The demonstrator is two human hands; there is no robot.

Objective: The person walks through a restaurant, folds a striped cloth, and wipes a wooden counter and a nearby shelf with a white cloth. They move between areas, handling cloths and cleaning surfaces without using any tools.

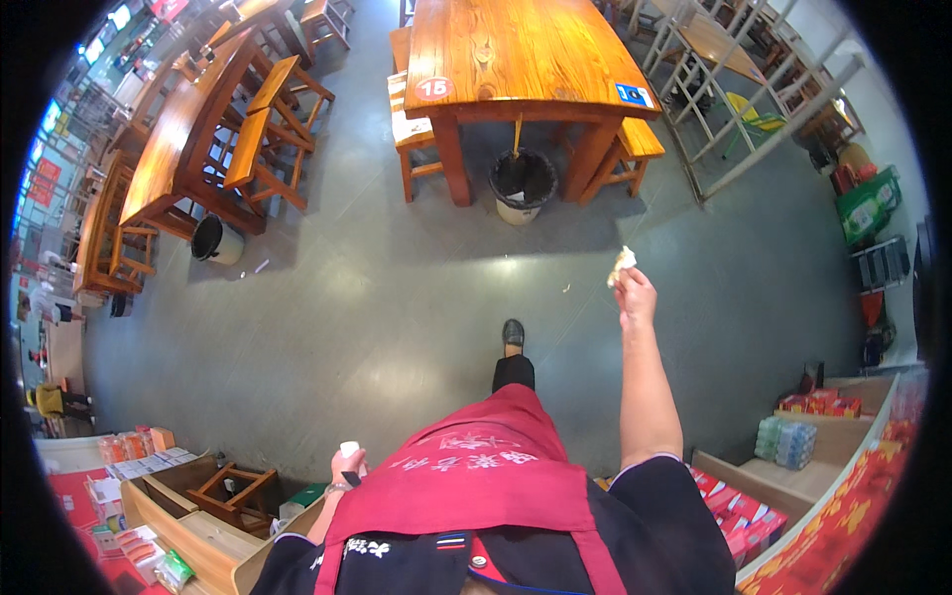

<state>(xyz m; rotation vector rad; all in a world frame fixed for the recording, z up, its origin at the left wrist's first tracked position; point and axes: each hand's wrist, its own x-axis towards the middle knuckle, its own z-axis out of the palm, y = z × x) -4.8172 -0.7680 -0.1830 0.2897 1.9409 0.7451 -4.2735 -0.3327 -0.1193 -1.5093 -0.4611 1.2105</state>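
My right hand (637,297) reaches forward over the floor, its fingers pinching a crumpled white and yellowish wad (622,265), perhaps used tissue or food scrap. Low beside my apron, my left hand (346,464) is closed around a small white object (349,448); its kind cannot be told. A lined waste bin (520,212) stands ahead under the end of a wooden table (513,52). My right hand is short of that bin and to its right. A thin yellow stick or handle (518,134) rises above the bin's black liner.
Wooden benches (639,141) flank the table. At left are another long table (193,119) and a second lined bin (217,239). Small litter (567,288) lies on the grey floor. A metal frame (781,97) stands at right. Counters with packaged goods (786,441) flank me.
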